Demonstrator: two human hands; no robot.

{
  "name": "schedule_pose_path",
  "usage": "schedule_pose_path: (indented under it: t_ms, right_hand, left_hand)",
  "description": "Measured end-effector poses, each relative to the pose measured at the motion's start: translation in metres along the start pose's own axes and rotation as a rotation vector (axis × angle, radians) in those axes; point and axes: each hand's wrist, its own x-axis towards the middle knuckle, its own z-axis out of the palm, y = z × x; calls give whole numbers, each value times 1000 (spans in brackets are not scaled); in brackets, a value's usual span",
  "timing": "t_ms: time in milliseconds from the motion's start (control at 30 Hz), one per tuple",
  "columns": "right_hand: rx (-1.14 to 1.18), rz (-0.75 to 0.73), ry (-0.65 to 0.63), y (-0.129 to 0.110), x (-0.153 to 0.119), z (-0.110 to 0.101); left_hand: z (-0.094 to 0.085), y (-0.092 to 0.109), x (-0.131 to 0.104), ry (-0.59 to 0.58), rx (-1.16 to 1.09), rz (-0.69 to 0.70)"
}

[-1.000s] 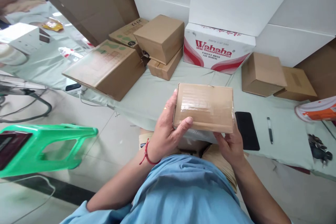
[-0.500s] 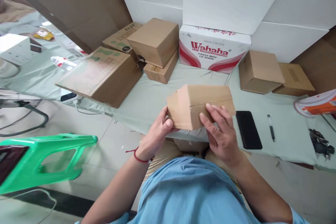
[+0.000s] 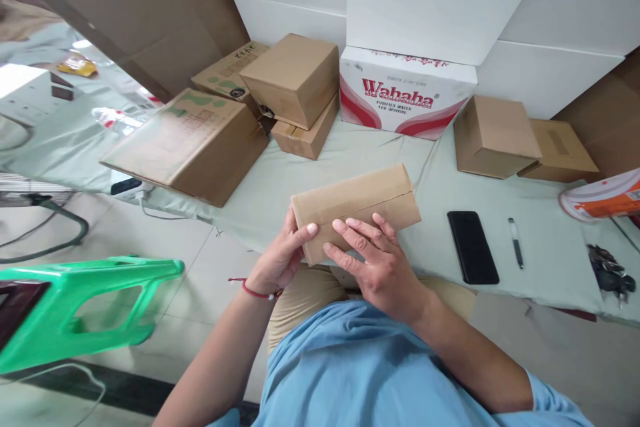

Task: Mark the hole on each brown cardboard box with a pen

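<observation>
A small brown cardboard box [image 3: 357, 207] is tilted over the front edge of the table, one lengthwise seam facing me. My left hand [image 3: 285, 250] grips its left end, with the thumb on the near face and the other fingers mostly hidden behind. On that same face lies my right hand [image 3: 373, 257], its fingers spread flat and touching the cardboard near the seam. The underside and far side of the box are out of sight.
A green cloth covers the table [image 3: 240, 210]. Stacked cartons [image 3: 295, 77] stand back left, a Wahaha carton [image 3: 405, 97] behind, more boxes [image 3: 495, 137] right. A black phone [image 3: 473, 247], pen [image 3: 516, 243] and keys [image 3: 613, 273] lie right. A green stool [image 3: 95, 307] stands left.
The box has moved left and toward me and has turned, so its left end no longer shows. My right hand has slid left with it, fingers now flatter on the near face.
</observation>
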Motion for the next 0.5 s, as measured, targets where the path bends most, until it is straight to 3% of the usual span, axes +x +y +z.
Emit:
schedule_pose_path:
  t_ms: [100, 167, 233, 300, 367, 433, 500]
  right_hand:
    - [96, 37, 145, 10, -3, -16]
    - [72, 191, 309, 26, -11, -28]
    - [40, 420, 393, 48, -24, -32]
    - [102, 644, 350, 68, -40, -27]
    - [245, 778, 249, 81, -52, -18]
    - [392, 795, 198, 82, -58, -12]
    - [501, 709, 210, 73, -56, -16]
  left_hand:
    - [2, 0, 5, 74, -10, -1]
    - [3, 0, 8, 95, -9, 2]
    - [3, 0, 10, 90, -4, -1]
    - [1, 0, 10, 77, 0, 4]
    - [-2, -1, 8, 69, -7, 15]
    - [-8, -4, 3, 94, -35, 16]
    - [-19, -8, -3, 134, -75, -6]
